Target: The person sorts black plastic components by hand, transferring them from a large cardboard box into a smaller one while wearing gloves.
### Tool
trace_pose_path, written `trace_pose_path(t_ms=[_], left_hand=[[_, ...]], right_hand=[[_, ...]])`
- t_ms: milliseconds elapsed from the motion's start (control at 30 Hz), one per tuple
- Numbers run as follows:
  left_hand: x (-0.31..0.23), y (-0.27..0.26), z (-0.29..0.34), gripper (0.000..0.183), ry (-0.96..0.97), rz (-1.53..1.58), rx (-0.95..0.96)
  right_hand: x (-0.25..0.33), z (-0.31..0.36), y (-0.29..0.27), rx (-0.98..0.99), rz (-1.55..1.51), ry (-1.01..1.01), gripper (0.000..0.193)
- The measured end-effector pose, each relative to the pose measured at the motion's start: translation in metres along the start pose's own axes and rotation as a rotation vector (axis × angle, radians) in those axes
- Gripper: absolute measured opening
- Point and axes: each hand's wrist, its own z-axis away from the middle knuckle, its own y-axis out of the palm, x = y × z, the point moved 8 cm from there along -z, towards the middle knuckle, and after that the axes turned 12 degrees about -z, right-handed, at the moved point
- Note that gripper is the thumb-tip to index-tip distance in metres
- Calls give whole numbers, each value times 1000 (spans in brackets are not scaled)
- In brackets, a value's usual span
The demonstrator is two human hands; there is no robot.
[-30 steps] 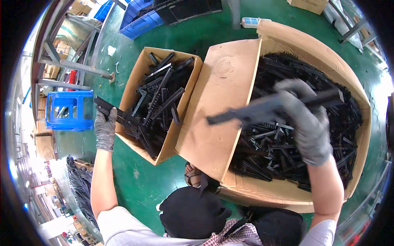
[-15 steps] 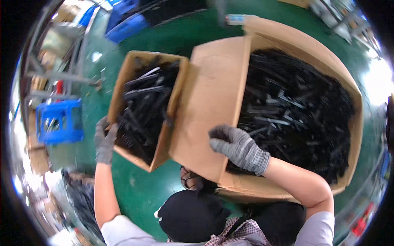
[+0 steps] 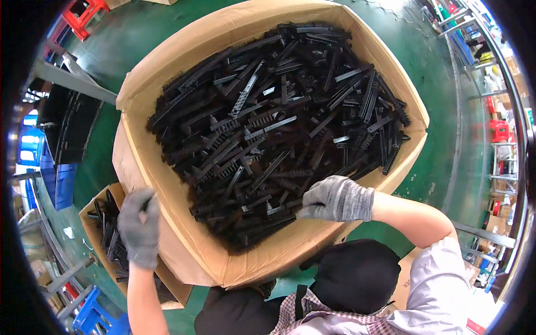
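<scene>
A large cardboard box (image 3: 391, 50) in front of me is full of loose black plastic strips (image 3: 268, 128), some with comb-like teeth. My right hand (image 3: 340, 200), in a grey knitted glove, hangs over its near side by the strips. Its fingers are curled together, and whatever they might hold is hidden. My left hand (image 3: 139, 229), gloved alike and slightly blurred, is over the box's left flap (image 3: 170, 245), beside the smaller cardboard box (image 3: 181, 293). Its thumb and fingers are bent with a gap between them, and nothing shows in it. Black strips (image 3: 111, 240) lie in the smaller box too.
A blue plastic stool (image 3: 97, 315) stands at the lower left and a red stool (image 3: 84, 17) at the upper left. Dark and blue bins (image 3: 56, 178) are on the left. Metal shelving (image 3: 505, 145) runs along the right over the green floor (image 3: 430, 84).
The view has swung right, bringing the large box to the middle. My left hand has left the small box's rim; my right hand has moved from the flap to the large box's near side.
</scene>
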Motion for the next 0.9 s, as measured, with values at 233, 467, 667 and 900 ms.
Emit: trace_pose_path(t_ms=[233,467,667,900], left_hand=[[-101,136,-115,25,184,-208,158],[-161,228,-200,30,141,-640,294],[-160,264,-216,46,5,-832,475],[-144,277,-236,56,-148,-803,563]], right_hand=[[-38,31,-19,-97,72,-45,23],[-65,54,-57,-207,69,-114,21],[-107,63,-146,-491,360,-73,13],[-137,-23,-228,-511,687,117,39]])
